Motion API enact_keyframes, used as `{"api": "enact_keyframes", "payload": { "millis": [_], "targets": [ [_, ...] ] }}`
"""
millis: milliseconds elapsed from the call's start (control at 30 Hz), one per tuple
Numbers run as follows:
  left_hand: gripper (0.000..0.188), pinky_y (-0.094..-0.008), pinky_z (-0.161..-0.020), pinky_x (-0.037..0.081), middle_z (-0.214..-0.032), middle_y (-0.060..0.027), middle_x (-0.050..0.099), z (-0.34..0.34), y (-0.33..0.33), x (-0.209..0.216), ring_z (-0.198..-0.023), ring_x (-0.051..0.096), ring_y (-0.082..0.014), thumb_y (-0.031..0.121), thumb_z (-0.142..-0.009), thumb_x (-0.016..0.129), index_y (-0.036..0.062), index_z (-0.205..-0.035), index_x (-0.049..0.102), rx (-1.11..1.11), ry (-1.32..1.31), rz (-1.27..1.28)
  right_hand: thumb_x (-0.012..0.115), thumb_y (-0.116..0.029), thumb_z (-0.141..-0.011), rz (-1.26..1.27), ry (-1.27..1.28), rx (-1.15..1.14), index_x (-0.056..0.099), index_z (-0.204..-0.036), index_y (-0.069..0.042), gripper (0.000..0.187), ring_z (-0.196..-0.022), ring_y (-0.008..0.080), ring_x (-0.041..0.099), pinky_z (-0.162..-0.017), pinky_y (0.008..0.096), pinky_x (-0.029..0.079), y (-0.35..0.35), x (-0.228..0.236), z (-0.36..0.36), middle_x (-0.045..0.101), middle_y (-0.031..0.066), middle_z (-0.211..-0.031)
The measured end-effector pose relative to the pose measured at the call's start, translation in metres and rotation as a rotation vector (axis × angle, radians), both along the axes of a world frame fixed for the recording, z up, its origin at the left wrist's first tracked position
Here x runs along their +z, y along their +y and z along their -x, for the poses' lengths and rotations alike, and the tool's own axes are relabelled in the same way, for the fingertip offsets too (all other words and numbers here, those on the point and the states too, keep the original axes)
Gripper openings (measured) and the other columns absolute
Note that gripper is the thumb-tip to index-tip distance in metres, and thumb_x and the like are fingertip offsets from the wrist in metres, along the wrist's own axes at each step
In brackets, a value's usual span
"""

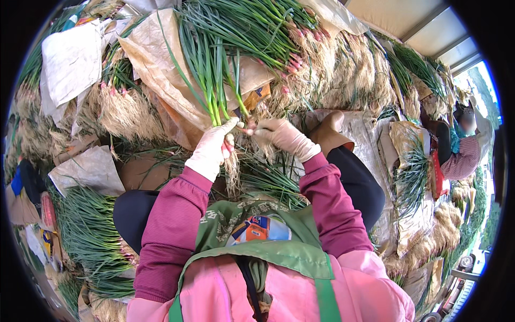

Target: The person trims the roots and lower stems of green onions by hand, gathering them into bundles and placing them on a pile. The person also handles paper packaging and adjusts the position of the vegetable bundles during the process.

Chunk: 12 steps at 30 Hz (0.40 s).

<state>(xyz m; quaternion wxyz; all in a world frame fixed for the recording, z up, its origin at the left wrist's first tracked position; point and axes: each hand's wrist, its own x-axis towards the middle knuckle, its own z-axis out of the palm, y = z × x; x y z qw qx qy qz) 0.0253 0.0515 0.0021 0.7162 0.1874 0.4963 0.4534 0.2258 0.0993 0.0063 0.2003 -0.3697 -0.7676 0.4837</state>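
Note:
My left hand point(211, 147), in a pale glove, is closed round a few scallions point(214, 104). Their green leaves point away from me, and pale roots point(232, 169) hang below the fist beside whitish-pink bulbs. Also gloved, my right hand point(284, 138) pinches the base of another scallion point(242, 105) just right of the left fingertips. Its reddish-brown bulb end and roots show between the two hands; the fingers partly hide it. Beyond them lies a large heap of scallions point(241, 32) with pink bulbs and long roots.
Brown paper sheets point(155, 59) lie under and between the bundles. Loose green leaves point(271, 180) lie before my lap, which a green apron point(214, 231) covers. More scallions point(91, 231) are piled at left. Another person point(461, 155) sits at far right near a scallion bundle point(412, 177).

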Motion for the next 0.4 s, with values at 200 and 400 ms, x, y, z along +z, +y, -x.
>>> {"api": "enact_keyframes", "payload": {
  "millis": [200,400],
  "targets": [
    [0.023,-0.0189,-0.042,0.039,-0.073,0.0001,0.056,0.018,-0.008,0.002,-0.051,0.048,-0.0079,0.021,-0.088,0.048,0.0035,-0.101,0.055,0.010,-0.138,-0.101,0.053,-0.027,-0.083,-0.252,-0.110,-0.558,0.060,-0.082,-0.004,0.025,-0.053,0.0100,0.049,-0.050,0.0262,0.040,0.017,0.001,-0.020,0.054,0.0032,-0.059],
    [0.025,-0.0198,-0.045,0.040,-0.080,0.0000,0.057,0.007,-0.010,0.006,-0.052,0.047,-0.0075,0.020,-0.089,0.044,0.0028,-0.105,0.052,-0.075,-0.142,-0.062,0.054,-0.039,-0.081,0.817,0.766,-0.124,0.049,-0.112,-0.004,0.047,-0.096,0.0187,0.053,-0.083,0.0318,0.042,0.015,-0.020,0.079,0.057,0.0114,-0.104]
  ]
}}
